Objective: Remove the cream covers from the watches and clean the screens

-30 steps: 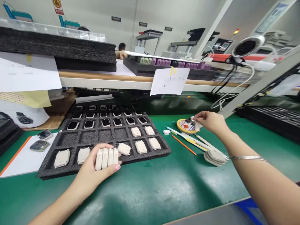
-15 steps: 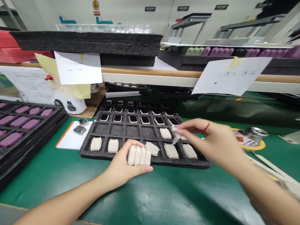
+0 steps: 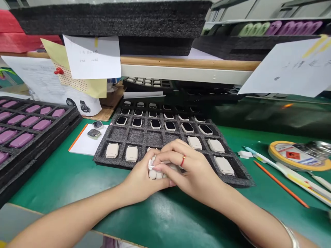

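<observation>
Left hand (image 3: 138, 181), grip clamped on stacked cream plastic watch cases (image 3: 157, 175); right hand (image 3: 191, 174), grip pinching a small white wipe (image 3: 152, 164) against them, seemingly cleaning

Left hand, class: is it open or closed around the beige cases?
Closed: the left hand curls around the stack of beige cases, its fingers wrapped over them, with the right hand over the top.

Green bench mat (image 3: 258, 146) with black foam tray (image 3: 153, 137) and paper sheet (image 3: 80, 148)
</observation>
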Motion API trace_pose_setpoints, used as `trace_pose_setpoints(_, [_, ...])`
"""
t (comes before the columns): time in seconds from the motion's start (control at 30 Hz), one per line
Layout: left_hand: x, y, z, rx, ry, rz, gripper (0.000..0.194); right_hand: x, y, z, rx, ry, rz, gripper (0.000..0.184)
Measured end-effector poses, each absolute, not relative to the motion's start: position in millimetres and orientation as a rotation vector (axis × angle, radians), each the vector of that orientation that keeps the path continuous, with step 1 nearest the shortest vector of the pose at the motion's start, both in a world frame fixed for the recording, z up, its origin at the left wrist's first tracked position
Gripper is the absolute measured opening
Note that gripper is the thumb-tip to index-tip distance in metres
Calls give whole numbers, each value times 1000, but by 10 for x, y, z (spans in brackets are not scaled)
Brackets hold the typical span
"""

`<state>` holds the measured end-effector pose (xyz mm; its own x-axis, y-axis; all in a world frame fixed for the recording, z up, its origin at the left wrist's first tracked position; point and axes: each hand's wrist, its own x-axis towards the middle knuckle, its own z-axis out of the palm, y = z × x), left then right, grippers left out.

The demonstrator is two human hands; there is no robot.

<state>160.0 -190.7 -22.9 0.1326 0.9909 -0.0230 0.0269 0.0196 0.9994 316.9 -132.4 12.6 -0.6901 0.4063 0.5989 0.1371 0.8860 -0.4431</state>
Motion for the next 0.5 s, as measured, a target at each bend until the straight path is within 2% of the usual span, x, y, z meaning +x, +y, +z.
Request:
trace_pose_setpoints(0.13, [1590, -1908, -224, 1335, 1136, 1052, 36, 3151, -1408, 112, -392, -2382, 321, 11])
trace_pose_setpoints(0.27, [1606, -1908, -212, 1282, 1189, 1063, 43, 3159, -1349, 99, -475, -2287, 313, 7])
trace_pose_setpoints(0.43, [1609, -1919, -233, 1301, 1166, 1056, 38, 3153, -1373, 87, -455, -2339, 302, 11])
trace_pose_setpoints(0.5, [1609, -1923, -223, 1283, 1179, 1043, 42, 3147, -1358, 84, -490, -2321, 269, 11])
